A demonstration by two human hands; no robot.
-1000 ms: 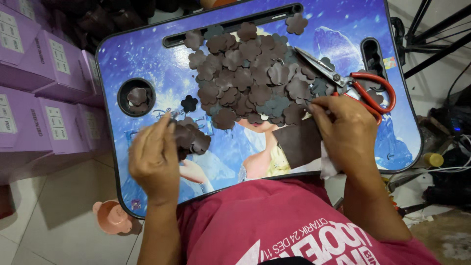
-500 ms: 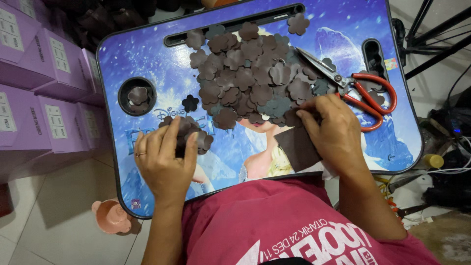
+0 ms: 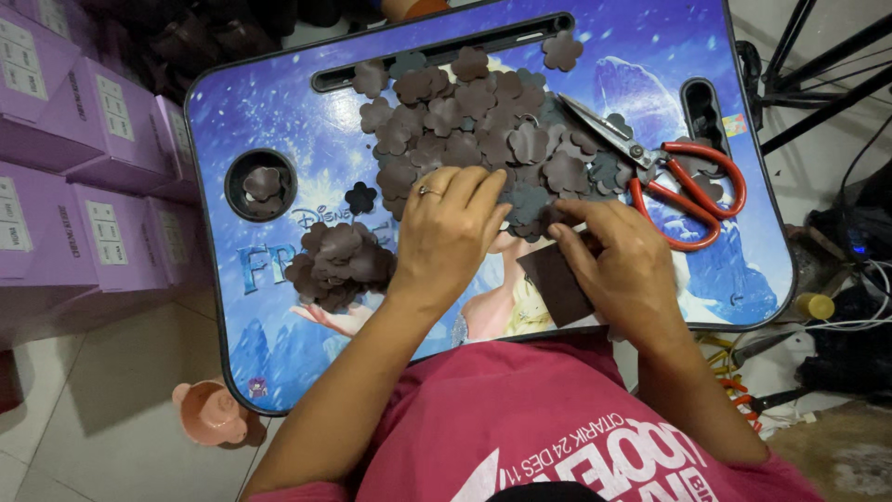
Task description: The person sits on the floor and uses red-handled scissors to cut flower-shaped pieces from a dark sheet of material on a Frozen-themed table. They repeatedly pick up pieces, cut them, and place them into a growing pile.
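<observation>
Two hands are working at the near edge of the big flower pile (image 3: 483,121). Head view: left hand (image 3: 451,228) is now lying over that edge, having crossed from the small pile (image 3: 339,260), which is sitting apart to its left; fingers (image 3: 474,191) narrow, curled down, grip not visible. Right hand (image 3: 618,265) is staying put, fingertips (image 3: 571,209) pinching at a flower beside the left fingers, palm covering a dark sheet (image 3: 553,284). Scissors (image 3: 669,172) are lying beyond the right fingers. Judgement: another flower is being picked.
</observation>
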